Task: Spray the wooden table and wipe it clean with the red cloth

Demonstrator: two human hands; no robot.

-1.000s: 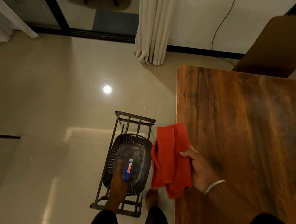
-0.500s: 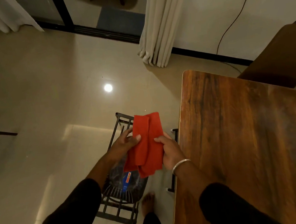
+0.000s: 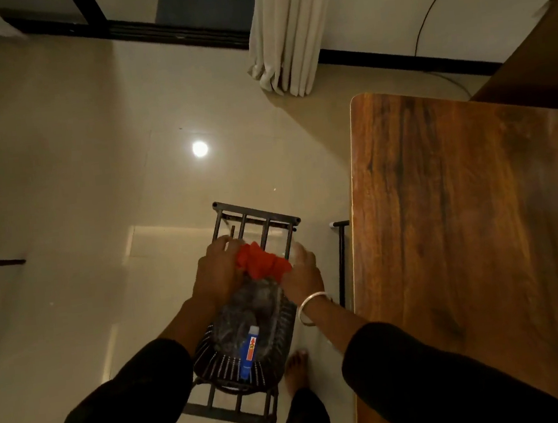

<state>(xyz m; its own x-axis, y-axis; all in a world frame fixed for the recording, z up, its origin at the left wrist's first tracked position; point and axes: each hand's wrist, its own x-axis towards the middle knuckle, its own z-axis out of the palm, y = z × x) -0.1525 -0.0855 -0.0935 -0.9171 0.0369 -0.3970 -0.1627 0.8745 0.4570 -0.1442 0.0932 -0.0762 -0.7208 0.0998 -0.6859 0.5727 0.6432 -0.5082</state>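
Observation:
The red cloth (image 3: 262,260) is bunched up between my two hands, held over the far end of a dark basket (image 3: 217,362). My left hand (image 3: 216,273) grips its left side and my right hand (image 3: 302,270), with a silver bangle at the wrist, grips its right side. A blue spray bottle (image 3: 248,352) with a red label lies in the basket below my arms. The wooden table (image 3: 478,224) fills the right side of the view, its top bare.
The basket rests on a black metal rack (image 3: 257,217) standing on the tiled floor beside the table's left edge. My bare foot (image 3: 295,368) is beside the rack. A curtain (image 3: 283,31) hangs at the back, and a brown chair back (image 3: 543,56) stands behind the table.
The cloth went from hanging flat in my right hand by the table edge to both hands over the rack, and is now crumpled between them. My left hand left the bottle in the basket.

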